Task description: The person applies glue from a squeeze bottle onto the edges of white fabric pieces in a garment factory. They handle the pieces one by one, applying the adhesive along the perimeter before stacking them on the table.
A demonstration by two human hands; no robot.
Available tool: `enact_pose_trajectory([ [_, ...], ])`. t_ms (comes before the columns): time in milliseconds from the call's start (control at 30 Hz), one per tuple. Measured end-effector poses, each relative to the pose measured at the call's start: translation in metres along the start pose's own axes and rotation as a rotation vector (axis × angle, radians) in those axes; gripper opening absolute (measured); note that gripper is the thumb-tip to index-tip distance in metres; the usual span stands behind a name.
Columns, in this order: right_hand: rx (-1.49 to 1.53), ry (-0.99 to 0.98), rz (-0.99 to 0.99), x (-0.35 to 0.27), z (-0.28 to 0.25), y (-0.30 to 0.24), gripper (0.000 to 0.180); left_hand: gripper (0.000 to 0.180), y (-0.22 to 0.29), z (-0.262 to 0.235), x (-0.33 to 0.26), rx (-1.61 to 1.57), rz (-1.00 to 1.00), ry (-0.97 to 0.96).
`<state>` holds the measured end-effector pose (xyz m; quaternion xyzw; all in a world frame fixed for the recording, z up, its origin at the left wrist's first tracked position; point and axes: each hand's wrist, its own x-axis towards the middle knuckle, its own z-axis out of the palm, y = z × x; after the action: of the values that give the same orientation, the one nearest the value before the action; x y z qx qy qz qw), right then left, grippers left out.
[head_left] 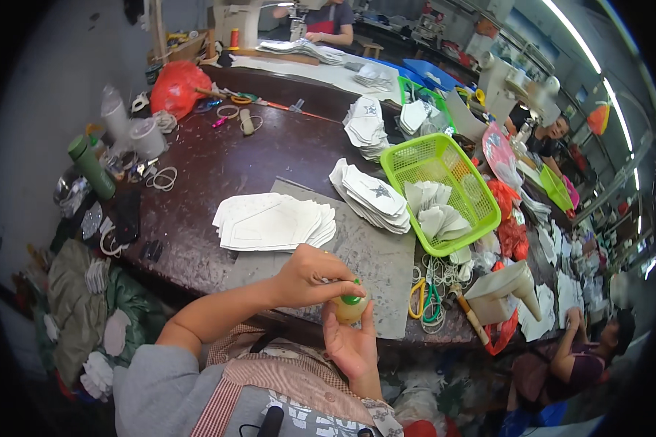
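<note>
**A:** From the head view, what are the hands doing?

**B:** Both meet at the near edge of the dark brown desk (pixel 219 164). The right hand (pixel 351 342) comes up from below, fingers curled around a small round yellowish plastic bottle with a green cap (pixel 350 304), cradling it from underneath. The left hand (pixel 307 278) reaches across from the left, its fingertips pinched on the green cap at the top.

**A:** And where does the bottle sit?

**B:** It is held above the front edge of a grey rectangular mat (pixel 357 255) that lies on the desk, not resting on anything but the hands.

**A:** What lies around them?

**B:** Just beyond the left hand, a fanned stack of flat white cut fabric pieces (pixel 273 222) rests partly on the mat. Further right is a second stack of white pieces with a dark star mark (pixel 372 197), touching a lime-green plastic basket (pixel 444 156) that holds more white pieces. Near the right hand, at the desk's edge, lie scissors with yellow and green handles (pixel 424 298). Far left stands a green cylindrical bottle (pixel 91 167), and a red plastic bag (pixel 176 87) sits at the back.
</note>
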<state>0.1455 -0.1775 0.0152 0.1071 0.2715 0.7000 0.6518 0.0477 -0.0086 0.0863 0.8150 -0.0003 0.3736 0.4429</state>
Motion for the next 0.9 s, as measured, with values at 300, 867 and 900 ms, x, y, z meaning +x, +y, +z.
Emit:
enact_pose_trajectory([
  [300,-0.061,0.085,-0.126,0.015,-0.006,-0.005,0.056,0.016,-0.02,0.005,-0.019,0.091,0.07,0.169],
  [867,-0.178,0.174,-0.223,0.029,-0.021,-0.014,0.06,0.011,-0.038,-0.011,-0.041,-0.252,-0.386,0.226],
  [900,-0.201,0.163,-0.247,0.03,-0.019,-0.012,0.059,0.012,-0.041,-0.009,-0.043,-0.314,-0.417,0.272],
])
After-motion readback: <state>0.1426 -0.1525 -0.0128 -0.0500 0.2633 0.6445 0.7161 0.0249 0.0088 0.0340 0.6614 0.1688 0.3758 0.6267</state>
